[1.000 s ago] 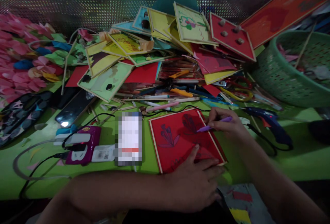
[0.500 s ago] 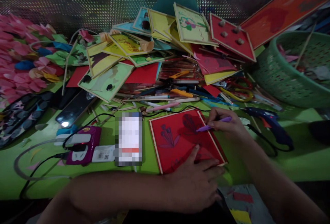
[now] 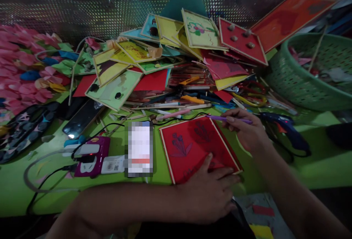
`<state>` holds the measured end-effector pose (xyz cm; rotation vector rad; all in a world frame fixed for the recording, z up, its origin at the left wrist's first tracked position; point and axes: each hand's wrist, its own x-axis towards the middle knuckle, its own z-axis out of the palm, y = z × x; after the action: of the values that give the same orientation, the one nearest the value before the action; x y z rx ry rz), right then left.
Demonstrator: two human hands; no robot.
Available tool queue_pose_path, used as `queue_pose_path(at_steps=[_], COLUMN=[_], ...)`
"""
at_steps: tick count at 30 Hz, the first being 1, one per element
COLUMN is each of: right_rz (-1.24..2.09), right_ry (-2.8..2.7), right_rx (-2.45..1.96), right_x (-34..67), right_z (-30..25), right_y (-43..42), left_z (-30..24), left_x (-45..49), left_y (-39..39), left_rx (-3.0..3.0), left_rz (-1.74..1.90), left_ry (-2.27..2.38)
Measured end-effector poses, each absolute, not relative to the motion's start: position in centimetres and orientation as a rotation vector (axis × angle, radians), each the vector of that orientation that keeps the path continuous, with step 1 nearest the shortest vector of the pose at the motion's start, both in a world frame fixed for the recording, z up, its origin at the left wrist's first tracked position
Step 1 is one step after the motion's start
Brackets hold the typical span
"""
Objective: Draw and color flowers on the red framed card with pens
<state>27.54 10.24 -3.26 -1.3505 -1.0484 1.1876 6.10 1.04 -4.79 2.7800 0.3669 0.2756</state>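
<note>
A red card (image 3: 189,132) with thin wooden strips along its edges lies on the green table, with dark and purple flower drawings on it. My left hand (image 3: 210,191) rests flat across its lower part, fingers spread, covering some of the drawing there. Between the fingers of my right hand (image 3: 246,131) is a purple marker pen (image 3: 233,120). Its tip points left, over the card's top right edge; whether it touches cannot be made out. Beside the card on the left lies a phone with a blurred screen (image 3: 140,149).
A purple power strip (image 3: 95,164) with plugs and cables lies left of the phone. Behind the card are loose pens and a heap of framed coloured cards (image 3: 202,33). To the right are a glue gun (image 3: 287,129) and a green basket (image 3: 310,81). Pink paper flowers (image 3: 24,63) stand far left.
My right hand has moved the marker pen up and away from the right-hand flower, to the card's top edge. My left hand stays on the card. The camera view has shifted slightly.
</note>
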Motion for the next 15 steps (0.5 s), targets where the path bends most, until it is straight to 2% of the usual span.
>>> queue_pose_path(at_steps=[9,15], right_rz=[1.149,1.130], right_ry=[-1.063,-1.133], right_rx=[-1.505,-1.583], right_x=[28.7,28.6], right_z=[-4.4,-4.8], right_y=[5.6,5.6], left_z=[-5.2,-5.3], left_x=[6.2,6.2], left_y=[0.9,0.9], left_rx=[2.784,2.778], left_rz=[0.286,0.278], left_ry=[0.380,0.378])
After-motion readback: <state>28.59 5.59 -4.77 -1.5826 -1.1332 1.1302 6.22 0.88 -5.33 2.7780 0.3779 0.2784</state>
